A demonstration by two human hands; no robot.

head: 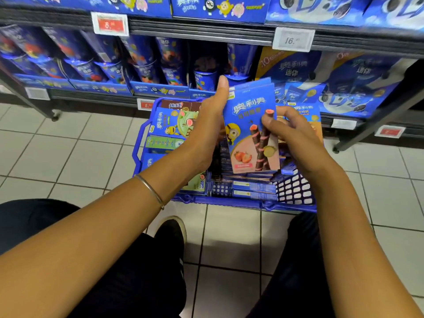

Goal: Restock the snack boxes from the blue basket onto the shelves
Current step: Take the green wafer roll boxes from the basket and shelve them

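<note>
Nearest the camera, a black shoe (171, 232) stands on the tiled floor (68, 145), and a thin bangle (150, 189) circles the left forearm. Just above the blue basket (229, 200), the left hand (211, 125) grips the left edge of a strawberry snack box (243, 154), thumb pointing up and fingers curled behind it. The right hand (291, 129) pinches the box's front face near its right edge. At least one more box seems to be stacked behind it, though I cannot tell how many. The box is held upright and clear of the basket, which sits on the floor still well filled with other boxes (169, 121). Beyond it, the shelves (202, 31) carry rows of blue packages. The step in hand looks like sorting a picked-up box before shelving. The next move calls for finding the matching shelf row and reaching forward to set the box there.
</note>
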